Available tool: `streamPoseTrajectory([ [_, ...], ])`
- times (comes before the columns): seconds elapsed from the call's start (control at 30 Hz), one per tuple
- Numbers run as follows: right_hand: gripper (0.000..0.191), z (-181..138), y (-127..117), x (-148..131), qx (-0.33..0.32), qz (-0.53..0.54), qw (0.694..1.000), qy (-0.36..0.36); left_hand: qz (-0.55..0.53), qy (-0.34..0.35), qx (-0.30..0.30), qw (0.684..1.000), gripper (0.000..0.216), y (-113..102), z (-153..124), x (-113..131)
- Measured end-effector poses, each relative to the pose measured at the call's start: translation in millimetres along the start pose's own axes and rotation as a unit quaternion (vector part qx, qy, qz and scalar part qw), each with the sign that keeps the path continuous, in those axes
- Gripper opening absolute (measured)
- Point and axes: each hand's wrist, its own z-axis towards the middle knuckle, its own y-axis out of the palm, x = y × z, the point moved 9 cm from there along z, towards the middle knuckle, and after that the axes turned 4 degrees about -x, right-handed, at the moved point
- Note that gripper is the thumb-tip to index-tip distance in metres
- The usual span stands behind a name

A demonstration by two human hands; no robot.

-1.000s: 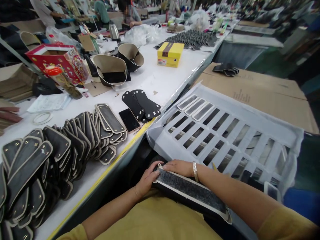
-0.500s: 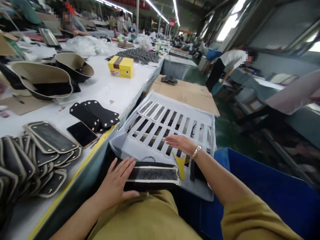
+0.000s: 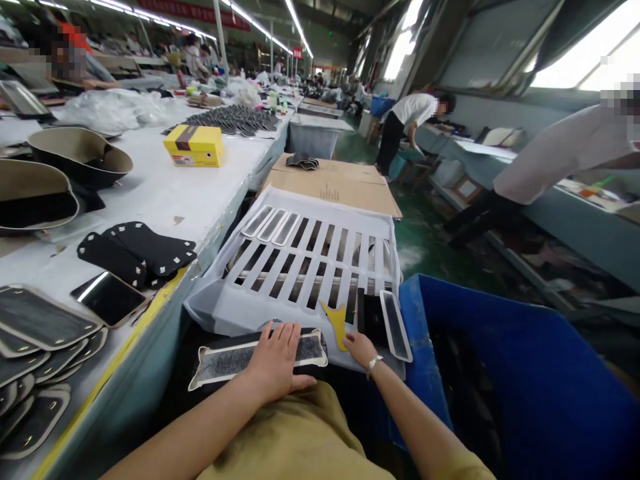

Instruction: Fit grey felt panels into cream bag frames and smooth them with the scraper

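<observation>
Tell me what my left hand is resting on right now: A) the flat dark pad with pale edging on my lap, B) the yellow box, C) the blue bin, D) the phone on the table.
A: the left hand lies flat on the dark pad on the lap, in front of the white slotted tray, far from the other three.

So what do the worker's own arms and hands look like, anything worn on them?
Both forearms are bare. The left hand wears nothing visible. The right hand has a thin silver-coloured bracelet at the wrist. A mustard-yellow sleeve shows at the right upper arm, matching the yellow garment below.
</observation>
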Motion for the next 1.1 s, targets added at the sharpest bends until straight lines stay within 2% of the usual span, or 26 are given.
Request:
streamPoseTrajectory([
  [0.13,0.035,27.3,11.1,-10.1,0.058,-0.073,0.996,0.018,0.007,-0.007,0.005,1.0,0.089,-4.3,6.5,3.1],
  [0.27,0.043,48.7,15.4,-16.0,0.072,-0.106,0.99,0.06,0.007,-0.004,0.011,1.0,0.085,-9.5,7.2,4.4],
  [0.4,0.042,61.1,12.5,-9.2,0.055,-0.1,0.988,0.104,-0.009,-0.004,0.01,1.0,0.087,-10.7,7.6,1.0],
  [0.5,0.038,65.9,10.5,-2.2,0.031,-0.08,0.988,0.125,-0.037,-0.005,-0.019,0.999,0.089,-8.0,10.5,-2.7],
  [0.67,0.028,68.6,14.6,-6.3,-0.026,-0.043,0.994,0.098,-0.076,-0.031,-0.063,0.995,0.076,-6.3,16.8,-5.9],
  [0.77,0.025,60.3,15.1,-15.6,-0.038,-0.012,0.997,0.064,-0.089,-0.041,-0.08,0.992,0.071,-4.7,18.8,-5.6],
  [0.9,0.025,30.4,10.5,-24.3,-0.028,0.062,0.997,0.022,-0.101,-0.036,-0.091,0.99,0.066,-4.5,18.2,-7.1],
  [1.1,0.027,-31.4,-2.9,-19.7,-0.017,0.211,0.976,-0.05,-0.117,0.046,-0.097,0.987,0.067,-12.3,7.0,-0.1],
])
